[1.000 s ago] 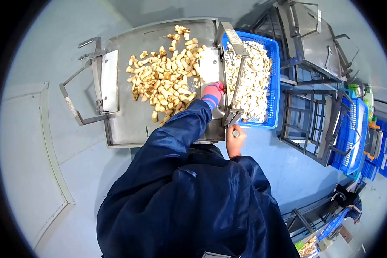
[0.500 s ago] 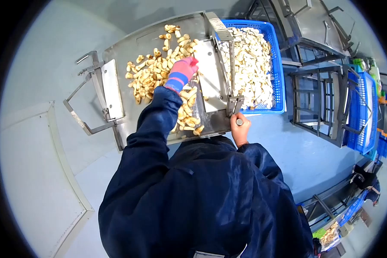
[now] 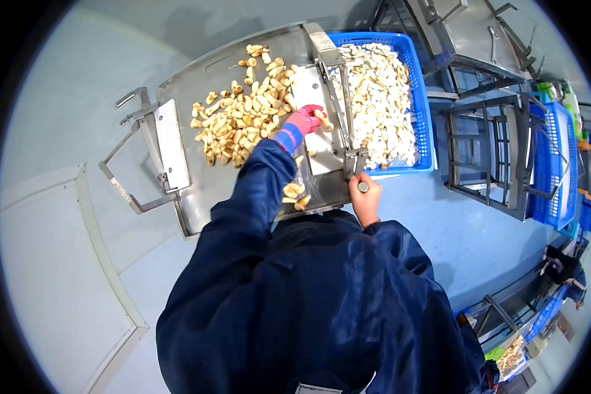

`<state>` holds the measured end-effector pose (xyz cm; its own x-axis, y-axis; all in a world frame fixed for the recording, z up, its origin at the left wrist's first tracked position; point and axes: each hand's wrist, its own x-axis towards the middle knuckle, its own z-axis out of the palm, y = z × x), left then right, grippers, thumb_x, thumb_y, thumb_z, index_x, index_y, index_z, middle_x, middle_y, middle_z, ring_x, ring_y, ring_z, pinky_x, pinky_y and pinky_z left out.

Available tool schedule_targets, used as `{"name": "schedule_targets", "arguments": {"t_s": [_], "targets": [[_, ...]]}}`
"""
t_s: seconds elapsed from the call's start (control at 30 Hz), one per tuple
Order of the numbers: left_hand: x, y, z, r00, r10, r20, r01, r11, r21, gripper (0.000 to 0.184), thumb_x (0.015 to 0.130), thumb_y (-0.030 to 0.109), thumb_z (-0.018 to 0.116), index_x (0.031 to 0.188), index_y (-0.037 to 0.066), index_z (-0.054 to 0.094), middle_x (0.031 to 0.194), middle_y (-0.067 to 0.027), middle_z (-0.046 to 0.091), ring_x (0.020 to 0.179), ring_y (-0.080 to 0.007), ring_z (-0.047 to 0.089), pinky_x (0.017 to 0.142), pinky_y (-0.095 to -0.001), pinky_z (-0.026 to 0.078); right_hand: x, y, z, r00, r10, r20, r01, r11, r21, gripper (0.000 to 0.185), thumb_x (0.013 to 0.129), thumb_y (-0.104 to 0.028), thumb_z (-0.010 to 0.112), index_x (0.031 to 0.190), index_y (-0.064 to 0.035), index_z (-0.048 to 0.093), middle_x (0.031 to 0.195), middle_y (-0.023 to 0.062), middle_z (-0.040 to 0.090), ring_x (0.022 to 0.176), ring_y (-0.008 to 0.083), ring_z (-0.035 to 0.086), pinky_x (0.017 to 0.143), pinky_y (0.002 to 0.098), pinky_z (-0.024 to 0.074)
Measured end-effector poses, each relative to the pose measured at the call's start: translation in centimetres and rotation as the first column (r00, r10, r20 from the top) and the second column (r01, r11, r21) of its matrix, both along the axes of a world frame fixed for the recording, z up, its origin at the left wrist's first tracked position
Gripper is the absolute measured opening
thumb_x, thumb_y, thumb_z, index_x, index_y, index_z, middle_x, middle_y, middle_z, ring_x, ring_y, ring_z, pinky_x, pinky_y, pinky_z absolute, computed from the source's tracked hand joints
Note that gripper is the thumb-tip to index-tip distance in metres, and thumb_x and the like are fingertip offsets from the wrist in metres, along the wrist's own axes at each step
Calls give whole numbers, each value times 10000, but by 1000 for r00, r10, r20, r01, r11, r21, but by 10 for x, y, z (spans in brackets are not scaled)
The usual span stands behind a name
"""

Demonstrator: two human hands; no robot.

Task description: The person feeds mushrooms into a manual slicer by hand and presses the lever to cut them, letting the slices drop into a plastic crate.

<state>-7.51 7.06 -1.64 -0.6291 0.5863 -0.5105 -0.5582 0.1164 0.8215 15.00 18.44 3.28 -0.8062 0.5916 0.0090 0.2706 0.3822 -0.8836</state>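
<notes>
My left hand [image 3: 300, 123], in a pink and blue striped glove, is closed on a whole mushroom [image 3: 324, 121] over the white cutting board [image 3: 306, 85], near the blade frame [image 3: 348, 108] of the cutter. My bare right hand [image 3: 369, 199] wraps round the round-ended cutter handle [image 3: 363, 187] at the blade's near end. Left of the board, a pile of whole mushrooms [image 3: 243, 125] lies on the steel table [image 3: 194, 210]. A few more mushrooms [image 3: 295, 197] lie by the table's front edge.
Beyond the blade, a blue basket [image 3: 429, 141] holds many mushroom slices [image 3: 381, 98]. Another cutter with a white board [image 3: 172, 144] is fixed at the table's left side. Metal stands [image 3: 482, 151] and stacked blue crates [image 3: 553, 184] are at right. A person [image 3: 565, 272] is at far right.
My left hand has moved right and slightly nearer, from the mushroom pile to the board, and now holds a mushroom. Fewer mushrooms show near the front edge. My right hand stays on the handle.
</notes>
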Motion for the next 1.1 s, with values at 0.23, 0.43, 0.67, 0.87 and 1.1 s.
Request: {"name": "schedule_targets", "arguments": {"t_s": [0.23,0.43,0.67,0.87,1.1], "targets": [[38,49,-45,685,-1,-728,-433,804,-408,389,752,10,602,1132,41,525,884,-81,610,763,-160,577,672,-274,471,-11,-1,29,999,-1,35,0,1000,29,193,765,-122,605,614,-26,533,485,139,505,408,243,509,434,334,402],[54,45,-49,843,201,-499,-359,901,-243,445,729,-4,644,1155,37,519,902,-97,621,785,-183,600,724,-279,488,-11,-2,25,999,-23,32,23,1000,5,208,765,-122,601,601,-25,516,486,147,500,414,276,513,442,351,402],[54,45,-63,856,197,-477,-322,926,-196,511,721,-56,632,1205,51,509,890,-82,606,769,-149,573,717,-257,481,5,-3,-20,997,-13,-76,11,999,-38,222,769,-92,600,606,1,483,468,113,414,435,115,365,426,311,338],[51,40,-33,859,16,-512,-191,937,-292,504,747,-46,589,1233,15,473,932,-78,624,793,-136,578,732,-246,471,-2,-1,-4,999,-2,-45,4,999,44,220,758,-115,614,602,-20,490,490,153,460,404,239,476,438,340,380],[49,41,-64,875,121,-469,-227,958,-176,498,732,6,640,1211,38,507,908,-103,625,789,-170,583,728,-263,472,-13,-4,31,999,-36,-37,37,999,29,209,756,-112,604,601,-19,500,488,160,453,410,280,461,447,352,384]]}}
